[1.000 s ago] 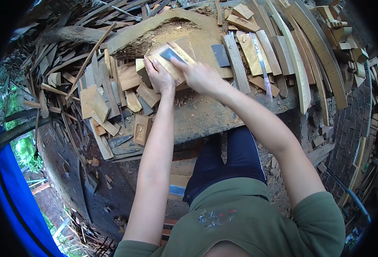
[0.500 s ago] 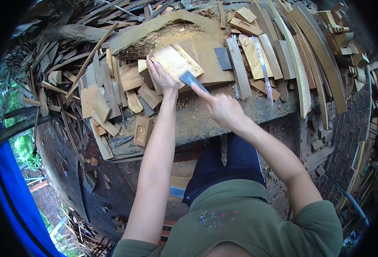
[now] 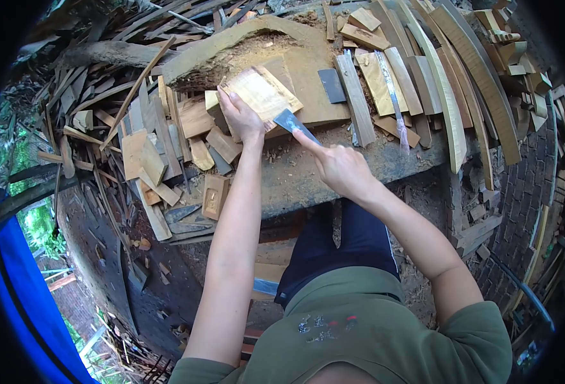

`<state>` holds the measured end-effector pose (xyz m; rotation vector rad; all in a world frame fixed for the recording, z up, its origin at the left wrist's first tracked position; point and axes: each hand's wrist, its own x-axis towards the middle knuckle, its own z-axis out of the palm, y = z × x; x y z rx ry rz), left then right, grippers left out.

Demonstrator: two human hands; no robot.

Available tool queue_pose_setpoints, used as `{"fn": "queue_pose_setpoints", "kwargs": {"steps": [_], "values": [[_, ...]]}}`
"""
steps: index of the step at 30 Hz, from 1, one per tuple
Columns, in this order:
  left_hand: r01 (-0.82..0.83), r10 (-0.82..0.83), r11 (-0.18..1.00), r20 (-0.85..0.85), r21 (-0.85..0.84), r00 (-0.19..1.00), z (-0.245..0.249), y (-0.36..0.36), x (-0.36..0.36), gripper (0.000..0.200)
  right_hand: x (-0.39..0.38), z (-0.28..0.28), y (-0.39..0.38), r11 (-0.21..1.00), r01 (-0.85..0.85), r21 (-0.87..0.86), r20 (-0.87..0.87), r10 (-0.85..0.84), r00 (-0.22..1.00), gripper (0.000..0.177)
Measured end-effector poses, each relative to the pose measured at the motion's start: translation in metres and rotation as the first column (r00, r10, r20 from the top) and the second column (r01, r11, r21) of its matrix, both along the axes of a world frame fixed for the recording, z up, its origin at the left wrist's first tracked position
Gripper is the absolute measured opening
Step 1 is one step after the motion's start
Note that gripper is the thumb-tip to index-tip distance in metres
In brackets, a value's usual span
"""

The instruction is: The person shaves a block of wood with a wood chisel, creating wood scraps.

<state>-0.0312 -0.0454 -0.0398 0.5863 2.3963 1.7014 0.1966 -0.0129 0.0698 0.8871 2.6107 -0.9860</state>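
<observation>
A pale squared wooden board [image 3: 260,93] lies tilted on the larger wood block on the bench. My left hand [image 3: 241,118] grips its left edge, palm against the side and thumb near the top face. In my right hand [image 3: 340,166] is a flat grey blade [image 3: 289,120], with the index finger stretched along it. The blade's front end is at the board's lower right corner. My right hand's palm side and the tool's rear end are hidden.
A dark flat piece [image 3: 331,86] and a long saw-like blade [image 3: 390,83] lie right of the board. Curved planks [image 3: 445,96] stack farther right. Wood offcuts [image 3: 215,197] crowd the bench [image 3: 295,182] at left. Scrap wood piles up behind.
The blade in my right hand has moved slightly right and toward my body, from the board's face to its corner. My left hand and the board stay nearly in place.
</observation>
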Motion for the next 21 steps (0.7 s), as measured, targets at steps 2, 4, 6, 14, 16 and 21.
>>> {"fn": "queue_pose_setpoints", "kwargs": {"steps": [2,4,6,14,16,21], "values": [[-0.013,0.012,0.990,-0.007,-0.144,1.000,0.010,0.000,0.006,0.055,-0.017,-0.012,0.007,1.000,0.015,0.025,-0.037,-0.014,0.999,0.058],[-0.020,0.012,0.985,-0.052,-0.169,0.999,0.012,0.001,0.007,0.055,-0.053,-0.031,0.027,0.997,0.032,0.067,-0.101,-0.025,0.995,0.058],[-0.026,0.006,0.980,-0.102,-0.198,0.995,0.015,0.002,0.006,0.056,-0.084,-0.052,0.041,0.992,0.061,0.115,-0.251,-0.031,0.967,0.058],[-0.016,0.000,0.975,-0.075,-0.220,0.997,0.017,0.002,0.008,0.068,-0.019,-0.015,0.029,0.996,0.032,-0.088,-0.100,-0.040,0.994,0.055],[-0.014,0.003,0.975,-0.050,-0.220,0.999,0.019,0.001,0.011,0.067,-0.024,-0.032,0.030,0.997,0.054,-0.060,-0.209,-0.065,0.976,0.053],[-0.061,0.047,0.956,-0.057,-0.287,0.997,0.024,0.001,0.013,0.061,-0.077,-0.047,0.073,0.949,0.124,-0.291,-0.274,-0.207,0.939,0.048]]}}
